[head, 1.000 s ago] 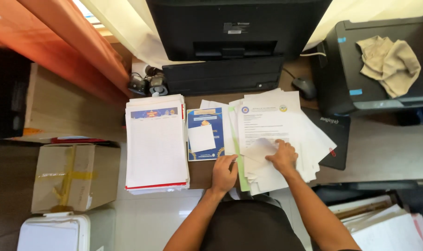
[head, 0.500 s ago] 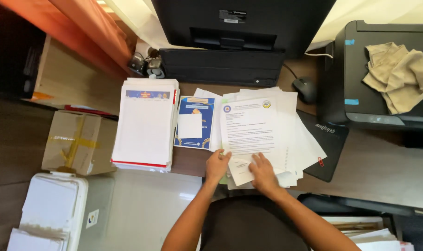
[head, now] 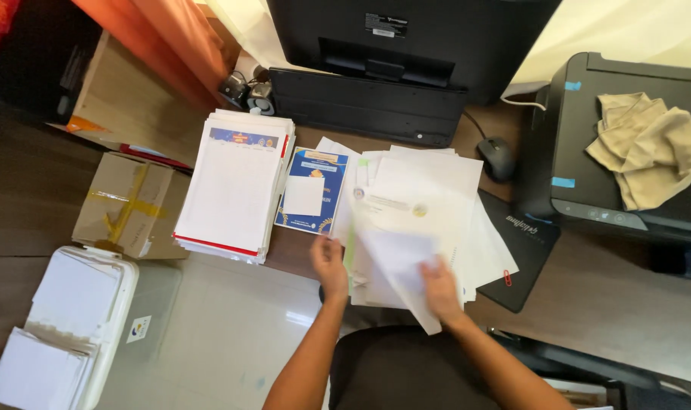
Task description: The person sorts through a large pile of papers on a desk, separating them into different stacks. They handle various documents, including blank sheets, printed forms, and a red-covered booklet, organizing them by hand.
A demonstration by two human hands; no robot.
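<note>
My right hand (head: 440, 290) grips a white sheet of paper (head: 401, 267) and lifts it at an angle off a loose pile of printed pages (head: 429, 205) on the desk. My left hand (head: 328, 262) rests at the pile's left edge, fingers bent over the pages there. Left of the pile lies a blue-bordered certificate (head: 312, 191) with a small white slip on it. Further left stands a tall neat stack of white paper (head: 235, 193) with a red stripe low in its side.
A black keyboard (head: 364, 106) and monitor (head: 406, 34) sit behind the papers, a mouse (head: 498, 157) and mousepad (head: 524, 243) to the right. A black printer (head: 623, 144) carries a beige cloth (head: 649, 148). A taped cardboard box (head: 129, 205) and white bin of paper (head: 64, 326) stand left.
The top printed page has gone from lying flat to being lifted and turned by my right hand. The camera view has shifted left and down.
</note>
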